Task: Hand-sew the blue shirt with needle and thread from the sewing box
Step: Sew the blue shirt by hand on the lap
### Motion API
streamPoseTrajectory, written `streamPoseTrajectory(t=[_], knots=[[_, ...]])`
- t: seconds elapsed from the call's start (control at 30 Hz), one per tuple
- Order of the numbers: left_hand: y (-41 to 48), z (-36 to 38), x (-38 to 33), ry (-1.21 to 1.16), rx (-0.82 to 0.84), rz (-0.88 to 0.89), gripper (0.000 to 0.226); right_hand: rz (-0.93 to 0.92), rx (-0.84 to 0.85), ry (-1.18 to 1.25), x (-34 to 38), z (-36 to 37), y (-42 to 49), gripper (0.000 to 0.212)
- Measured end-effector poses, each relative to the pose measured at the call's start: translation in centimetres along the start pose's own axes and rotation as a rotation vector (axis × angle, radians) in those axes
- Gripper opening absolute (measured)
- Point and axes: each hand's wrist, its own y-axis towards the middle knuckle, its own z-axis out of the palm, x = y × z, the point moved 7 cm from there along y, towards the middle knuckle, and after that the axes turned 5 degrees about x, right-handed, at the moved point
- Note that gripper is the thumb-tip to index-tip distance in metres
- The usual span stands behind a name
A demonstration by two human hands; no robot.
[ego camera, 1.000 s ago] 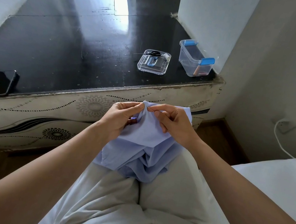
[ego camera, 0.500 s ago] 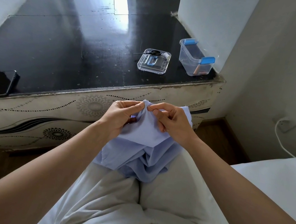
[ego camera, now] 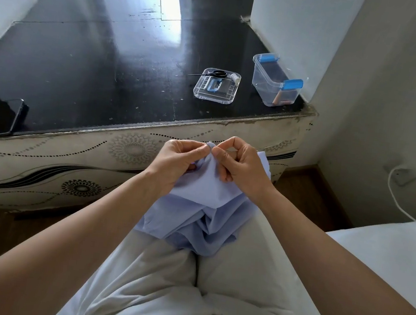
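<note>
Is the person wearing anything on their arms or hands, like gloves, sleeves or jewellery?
No. The left hand and right hand are bare, without gloves, and I see no rings. The left forearm and right forearm are bare too: no sleeves, watch or bracelet in view.

Needle and thread — too small to tell.

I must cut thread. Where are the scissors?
Head view: the scissors lie on the far edge of the clear lid, beside a white spool, left of the sewing box.
</note>
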Motion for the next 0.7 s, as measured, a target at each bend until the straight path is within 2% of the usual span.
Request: streamPoseTrajectory(t=[0.1,0.27,0.37,0.5,0.7], knots=[[-0.1,0.6,0.2,0.025,0.027,-0.006,0.027,0.008,0.007,0.018,0.0,0.2,0.2,0.012],[0.0,0.8,0.2,0.045,0.025,-0.037,0.021,0.082,0.002,0.068,-0.4,0.1,-0.1,0.014],[0.2,0.2,-0.1,0.013,-0.037,-0.013,0.020,0.143,-0.003,0.118,-0.6,-0.1,-0.1,0.011],[0.3,-0.9,-0.3,0.048,-0.166,0.003,0.017,0.153,-0.032,-0.059,-0.9,-1.4,-0.5,0.018],[0.2,-0.6,-0.6,0.063,-0.240,0.043,0.019,-0.006,-0.058,-0.284,0.3,-1.8,-0.3,0.017]])
